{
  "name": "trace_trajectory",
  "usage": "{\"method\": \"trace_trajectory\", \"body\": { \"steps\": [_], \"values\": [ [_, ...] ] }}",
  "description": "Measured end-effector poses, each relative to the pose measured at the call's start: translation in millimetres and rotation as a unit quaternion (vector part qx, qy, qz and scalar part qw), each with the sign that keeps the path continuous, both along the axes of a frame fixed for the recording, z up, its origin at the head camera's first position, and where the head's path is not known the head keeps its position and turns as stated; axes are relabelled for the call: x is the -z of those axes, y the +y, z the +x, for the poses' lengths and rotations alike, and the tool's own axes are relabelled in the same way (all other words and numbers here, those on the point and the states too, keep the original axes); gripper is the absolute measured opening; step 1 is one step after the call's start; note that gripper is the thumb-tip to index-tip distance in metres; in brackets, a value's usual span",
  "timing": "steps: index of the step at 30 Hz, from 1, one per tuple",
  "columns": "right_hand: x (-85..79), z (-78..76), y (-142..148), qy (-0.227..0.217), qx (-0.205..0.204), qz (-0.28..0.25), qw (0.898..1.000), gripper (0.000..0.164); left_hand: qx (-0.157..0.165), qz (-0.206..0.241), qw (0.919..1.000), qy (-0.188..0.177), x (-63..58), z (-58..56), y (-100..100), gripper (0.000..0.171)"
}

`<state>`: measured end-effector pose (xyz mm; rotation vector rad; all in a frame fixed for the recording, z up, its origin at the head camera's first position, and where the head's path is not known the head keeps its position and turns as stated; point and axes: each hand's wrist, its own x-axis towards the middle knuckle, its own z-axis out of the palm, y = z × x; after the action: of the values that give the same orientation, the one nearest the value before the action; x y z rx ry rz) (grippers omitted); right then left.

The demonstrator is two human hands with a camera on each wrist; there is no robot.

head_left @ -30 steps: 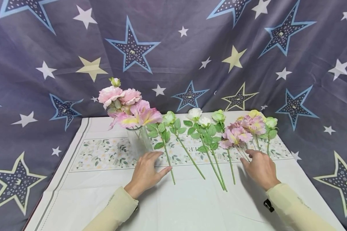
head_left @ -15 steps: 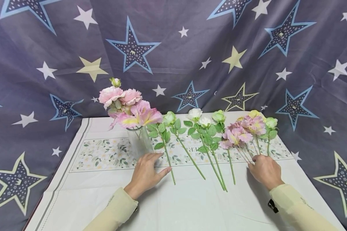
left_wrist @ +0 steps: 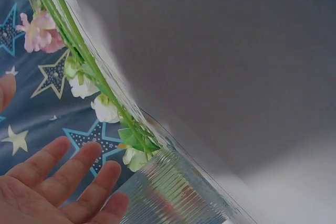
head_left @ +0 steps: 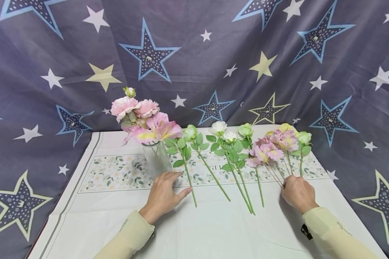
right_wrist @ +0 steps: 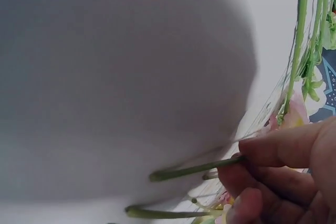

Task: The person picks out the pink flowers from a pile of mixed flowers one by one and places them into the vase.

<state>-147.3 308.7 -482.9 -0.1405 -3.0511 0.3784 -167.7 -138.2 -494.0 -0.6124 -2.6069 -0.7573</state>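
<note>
My right hand [head_left: 298, 192] pinches a green flower stem [right_wrist: 191, 171] between thumb and finger, close to the table at the right. Just beyond it lie ruffled pink-and-yellow flowers [head_left: 265, 151]; which bloom the pinched stem belongs to cannot be told. My left hand [head_left: 163, 194] holds nothing. It rests by the foot of the clear glass vase [head_left: 156, 162], fingers loosely spread in the left wrist view, with its thumb near the stem of a green rose [head_left: 188, 176]. Pink peonies [head_left: 123, 108] and a pink iris-like flower [head_left: 159, 129] stand in the vase.
White roses [head_left: 218, 127] and green roses [head_left: 245, 130] lie in a row, stems toward me. A yellow bloom [head_left: 286, 127] is partly hidden at the right. The white tablecloth [head_left: 207, 230] has a floral band; a starry curtain [head_left: 188, 64] hangs behind.
My right hand has moved slightly right and closed its thumb and finger on a stem. The left hand, the vase and the flowers look unchanged.
</note>
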Motion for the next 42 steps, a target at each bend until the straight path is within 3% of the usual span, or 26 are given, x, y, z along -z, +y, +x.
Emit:
{"method": "trace_trajectory", "body": {
  "steps": [7,17,31,42],
  "values": [
    [2.2,2.9,-5.5,0.040,-0.022,-0.017,0.999,0.034,-0.003,0.000,1.0000,-0.005,1.1,0.9,0.3,0.063],
    [-2.9,8.3,-20.2,0.098,-0.030,-0.061,0.993,0.012,-0.001,-0.008,0.9999,-0.013,1.4,2.4,1.9,0.064],
    [-15.5,10.5,-45.6,0.200,-0.045,-0.084,0.975,0.011,0.004,-0.005,0.9999,-0.010,2.4,4.2,4.7,0.061],
    [-16.4,14.2,-64.1,0.226,-0.065,-0.125,0.964,0.007,0.004,-0.006,0.9999,-0.015,1.2,4.3,7.6,0.061]
  ]
}}
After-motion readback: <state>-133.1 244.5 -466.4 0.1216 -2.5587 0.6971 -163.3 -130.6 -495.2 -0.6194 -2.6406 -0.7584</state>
